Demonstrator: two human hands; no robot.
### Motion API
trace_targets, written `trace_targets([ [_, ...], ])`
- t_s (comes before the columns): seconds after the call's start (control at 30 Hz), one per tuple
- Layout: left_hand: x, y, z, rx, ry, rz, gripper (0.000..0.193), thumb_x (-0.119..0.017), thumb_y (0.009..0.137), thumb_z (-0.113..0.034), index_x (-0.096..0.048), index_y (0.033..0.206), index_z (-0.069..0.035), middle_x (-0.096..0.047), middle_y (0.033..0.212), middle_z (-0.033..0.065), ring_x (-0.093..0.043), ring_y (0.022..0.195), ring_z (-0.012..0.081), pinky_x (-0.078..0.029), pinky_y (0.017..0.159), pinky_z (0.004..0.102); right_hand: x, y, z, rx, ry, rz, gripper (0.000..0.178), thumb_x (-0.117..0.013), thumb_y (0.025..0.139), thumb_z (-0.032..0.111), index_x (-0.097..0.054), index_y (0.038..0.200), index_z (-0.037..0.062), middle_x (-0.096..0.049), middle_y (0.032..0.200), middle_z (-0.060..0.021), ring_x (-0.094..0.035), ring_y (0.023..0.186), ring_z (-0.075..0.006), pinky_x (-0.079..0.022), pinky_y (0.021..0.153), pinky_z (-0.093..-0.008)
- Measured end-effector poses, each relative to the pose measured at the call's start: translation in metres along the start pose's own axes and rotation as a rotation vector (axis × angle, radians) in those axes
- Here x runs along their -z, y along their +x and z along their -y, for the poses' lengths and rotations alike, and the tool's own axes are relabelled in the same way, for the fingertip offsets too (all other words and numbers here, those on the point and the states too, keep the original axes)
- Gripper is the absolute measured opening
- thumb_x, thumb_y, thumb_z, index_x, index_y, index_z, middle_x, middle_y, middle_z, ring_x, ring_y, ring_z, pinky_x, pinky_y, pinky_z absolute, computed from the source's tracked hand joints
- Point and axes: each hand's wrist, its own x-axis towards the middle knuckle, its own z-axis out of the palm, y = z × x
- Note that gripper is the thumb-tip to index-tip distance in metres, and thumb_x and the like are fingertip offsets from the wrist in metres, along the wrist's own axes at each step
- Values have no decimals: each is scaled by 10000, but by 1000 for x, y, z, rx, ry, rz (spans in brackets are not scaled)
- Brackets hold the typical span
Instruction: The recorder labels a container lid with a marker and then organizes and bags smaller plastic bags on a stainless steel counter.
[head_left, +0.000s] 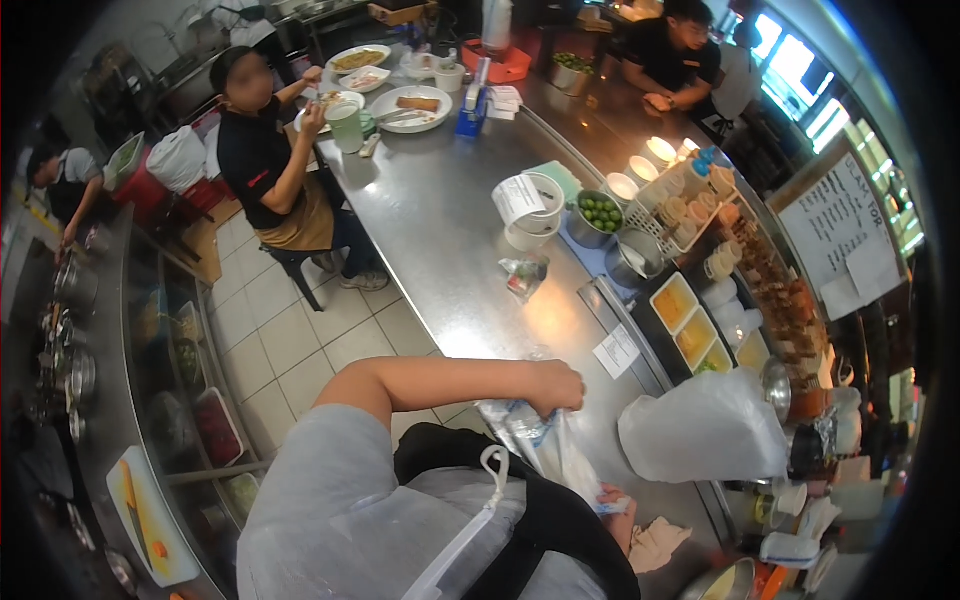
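Note:
My left hand is closed around the top of a crumpled clear plastic bag with blue marks and something white in it. The bag hangs at the near edge of the steel counter, close to my apron. At its lower end my right hand grips it, partly hidden behind my body. Beside that hand lies a crumpled beige cloth. A large translucent plastic bag rests on the counter to the right. Farther along sits a small clear packet with something colourful inside.
A white tub, a pot of green limes and sauce trays line the right side. At the far end a seated person eats near several plates. Another person leans on the far counter. A cutting board lies at left.

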Motion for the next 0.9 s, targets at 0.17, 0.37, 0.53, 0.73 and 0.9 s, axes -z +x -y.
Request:
trace_targets([
  [0.17, 25, -21, -17, 10, 195, -234, 543, -810, 551, -263, -577, 1010, -93, -496, 1209, 50, -452, 1100, 211, -445, 815, 357, 7, -6, -2, 39, 32, -40, 126, -578, 735, -12, -672, 652, -5, -650, 1056, -213, -596, 1011, -294, -417, 915, -394],
  [0.37, 45, -33, -25, -3, 190, 105, 561, -829, 553, -392, -654, 983, -77, -628, 1036, 59, -551, 1052, 225, -474, 785, 364, 7, -7, 12, 27, -273, 94, 189, -575, 775, 46, -679, 627, -8, -627, 1134, -241, -592, 1051, -300, -406, 932, -381],
  [0.53, 44, -31, -23, 154, 169, 438, 518, -795, 599, -472, -711, 891, -54, -693, 900, 131, -671, 876, 289, -519, 719, 385, -16, -7, 35, 80, -436, 134, 144, -588, 707, 68, -680, 633, -14, -618, 1143, -262, -599, 1047, -303, -412, 929, -377],
  [0.73, 2, -33, 8, 34, -41, 500, 549, -778, 635, -463, -684, 963, -33, -676, 939, 179, -647, 914, 336, -508, 750, 393, -18, -6, 35, 99, -381, 96, 211, -593, 780, 120, -675, 635, -9, -607, 1156, -271, -587, 1070, -310, -399, 952, -389],
  [0.9, 26, -40, 2, 151, -594, 215, 482, -732, 712, -465, -675, 969, -60, -668, 913, 190, -641, 887, 351, -494, 748, 405, 5, -9, -3, 27, -162, 27, 332, -582, 870, 206, -657, 622, -2, -604, 1157, -276, -577, 1082, -314, -383, 970, -395],
])
